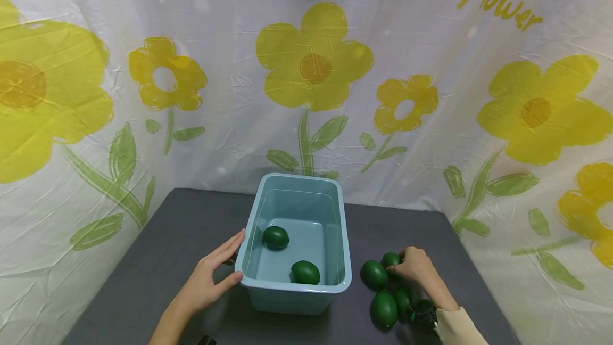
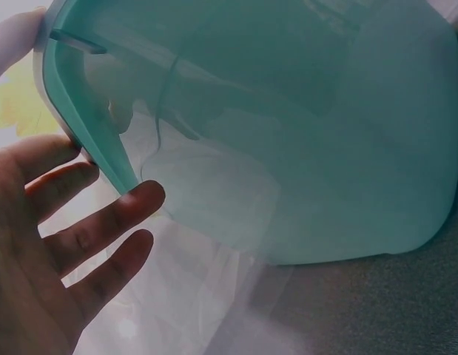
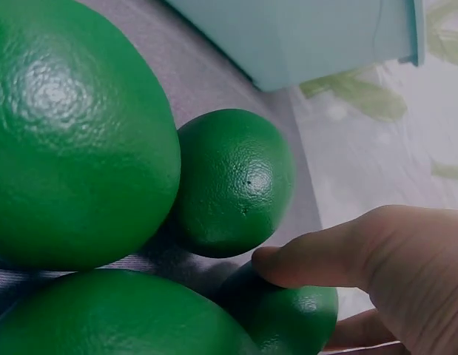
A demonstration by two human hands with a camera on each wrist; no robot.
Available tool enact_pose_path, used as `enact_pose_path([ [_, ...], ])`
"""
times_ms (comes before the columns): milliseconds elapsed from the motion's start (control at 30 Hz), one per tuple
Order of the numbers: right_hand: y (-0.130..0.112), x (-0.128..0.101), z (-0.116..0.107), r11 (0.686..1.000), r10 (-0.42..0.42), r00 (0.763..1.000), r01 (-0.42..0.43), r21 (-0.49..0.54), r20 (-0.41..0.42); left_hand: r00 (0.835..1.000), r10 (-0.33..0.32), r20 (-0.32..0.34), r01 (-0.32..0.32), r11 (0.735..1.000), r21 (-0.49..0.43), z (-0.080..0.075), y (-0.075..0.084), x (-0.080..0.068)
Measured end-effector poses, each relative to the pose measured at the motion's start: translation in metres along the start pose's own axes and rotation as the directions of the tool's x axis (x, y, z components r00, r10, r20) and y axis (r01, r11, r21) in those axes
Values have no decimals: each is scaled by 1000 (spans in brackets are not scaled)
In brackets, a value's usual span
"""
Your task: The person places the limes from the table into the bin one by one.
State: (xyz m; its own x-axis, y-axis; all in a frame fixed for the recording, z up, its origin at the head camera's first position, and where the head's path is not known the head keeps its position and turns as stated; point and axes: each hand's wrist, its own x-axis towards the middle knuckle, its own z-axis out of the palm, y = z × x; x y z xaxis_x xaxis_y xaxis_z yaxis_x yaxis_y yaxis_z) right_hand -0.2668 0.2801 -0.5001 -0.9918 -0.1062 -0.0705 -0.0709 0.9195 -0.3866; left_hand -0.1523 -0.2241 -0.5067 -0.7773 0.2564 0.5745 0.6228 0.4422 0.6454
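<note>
A light blue plastic bin (image 1: 282, 297) stands on the table with two green limes inside, one lime (image 1: 275, 237) at the left and another lime (image 1: 305, 272) near the front wall. My left hand (image 1: 210, 276) touches the bin's left rim, its fingers fairly straight and spread in the left wrist view. To the right of the bin, several limes lie in a cluster. At its far end my right hand (image 1: 417, 268) pinches a lime (image 3: 299, 318) between thumb and fingers; the fingers are partly hidden behind it. Close by are a rounder-looking lime (image 3: 236, 185) and a large near lime (image 3: 73, 140).
The dark grey table (image 1: 201, 222) is enclosed by a white cloth (image 1: 230, 137) printed with yellow flowers. A lime (image 1: 383, 309) sits at the cluster's front. A small black object (image 1: 207, 340) shows at the bottom edge of the head view.
</note>
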Motion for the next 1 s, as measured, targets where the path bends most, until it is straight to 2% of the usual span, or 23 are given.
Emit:
enact_pose_path([
  [167,1,1,0,1000,-16,1000,16,-24,-7,1000,-8,7,8,1000,7,1,-2,0],
  [300,2,0,0,1000,-15,1000,15,-6,-15,1000,-24,16,24,1000,11,1,-3,0],
  [567,2,-4,-7,994,-59,995,66,88,-79,999,-35,16,35,999,13,1,-5,-2],
  [667,2,-6,-10,987,-39,994,54,149,-100,999,-35,17,35,999,5,1,-4,-2],
  [867,1,-9,-12,957,42,988,5,291,-152,1000,-12,6,12,1000,11,1,-2,-1],
  [1000,-2,-10,-15,913,101,980,-21,407,-174,1000,-7,-2,7,1000,15,1,-1,0],
])
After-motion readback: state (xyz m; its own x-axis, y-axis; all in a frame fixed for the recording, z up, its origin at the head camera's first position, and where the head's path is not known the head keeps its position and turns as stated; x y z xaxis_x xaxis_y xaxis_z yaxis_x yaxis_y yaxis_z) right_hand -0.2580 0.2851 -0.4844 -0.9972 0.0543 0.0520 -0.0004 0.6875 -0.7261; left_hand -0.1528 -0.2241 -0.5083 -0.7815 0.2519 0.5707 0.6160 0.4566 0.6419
